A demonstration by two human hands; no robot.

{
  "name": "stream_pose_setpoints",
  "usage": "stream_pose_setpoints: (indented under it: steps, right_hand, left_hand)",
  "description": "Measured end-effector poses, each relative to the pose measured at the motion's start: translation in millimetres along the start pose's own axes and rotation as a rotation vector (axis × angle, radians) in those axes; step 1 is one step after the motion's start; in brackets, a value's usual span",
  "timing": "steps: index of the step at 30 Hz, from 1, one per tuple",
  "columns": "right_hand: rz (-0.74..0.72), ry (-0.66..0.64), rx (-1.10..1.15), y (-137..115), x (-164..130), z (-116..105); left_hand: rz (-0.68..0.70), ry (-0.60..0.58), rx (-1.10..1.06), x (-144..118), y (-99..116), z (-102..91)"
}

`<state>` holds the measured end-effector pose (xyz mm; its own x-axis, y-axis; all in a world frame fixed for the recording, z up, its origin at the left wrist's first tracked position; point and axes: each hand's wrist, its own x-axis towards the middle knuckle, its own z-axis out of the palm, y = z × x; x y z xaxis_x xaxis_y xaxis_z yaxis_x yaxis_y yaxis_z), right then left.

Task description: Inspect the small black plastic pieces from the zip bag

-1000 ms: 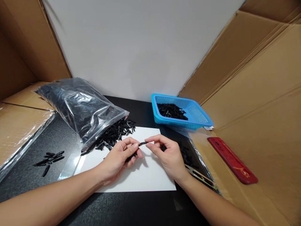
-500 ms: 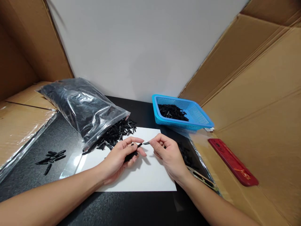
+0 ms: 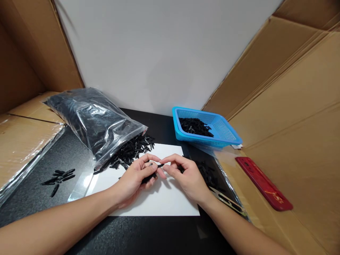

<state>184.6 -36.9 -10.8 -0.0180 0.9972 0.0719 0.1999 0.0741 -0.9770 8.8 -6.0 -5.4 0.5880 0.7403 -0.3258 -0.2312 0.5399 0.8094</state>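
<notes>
We see the left hand (image 3: pixel 138 175) curled with its thumb pressed over a slim black piece (image 3: pixel 160 165), which sits above the white sheet (image 3: pixel 164 203), between the two hands; only a short stretch shows, so we cannot make out its full shape. The right hand (image 3: pixel 190 175) has its thumb and forefinger closed on the other end, and they cover that tip. More dark pieces (image 3: pixel 148 178) lie gathered in the left palm, mostly hidden by the fingers, and we cannot count them. Something dark also shows among the curled right fingers, too little of it for us to name. Behind the hands, a heap of black pieces (image 3: pixel 132 148) runs under the mouth of the clear plastic bag (image 3: pixel 92 120), whose glare blurs what it holds. The blue basket (image 3: pixel 196 139) stands farther back with a tangled black pile (image 3: pixel 195 126) inside, its lower part screened by the front wall. A metal strip (image 3: pixel 230 203) is partly covered by the right forearm, near shadowy dark items (image 3: pixel 208 173) that we cannot tell apart. Both forearms are cut off at the lower edge.
</notes>
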Motion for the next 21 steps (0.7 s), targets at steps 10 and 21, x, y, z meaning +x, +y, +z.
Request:
stream_pose_setpoints:
  steps: [10,21]
  right_hand:
    - [-0.031,0.058,-0.126,0.3,-3.4,-0.3]
    - [-0.003,0.1,-0.022,-3.5,1.2,-3.0]
  left_hand:
    - [0.089,-0.004,0.111,-2.1,-1.4,0.9]
    - [0.003,0.007,0.011,-2.3,0.3,1.1]
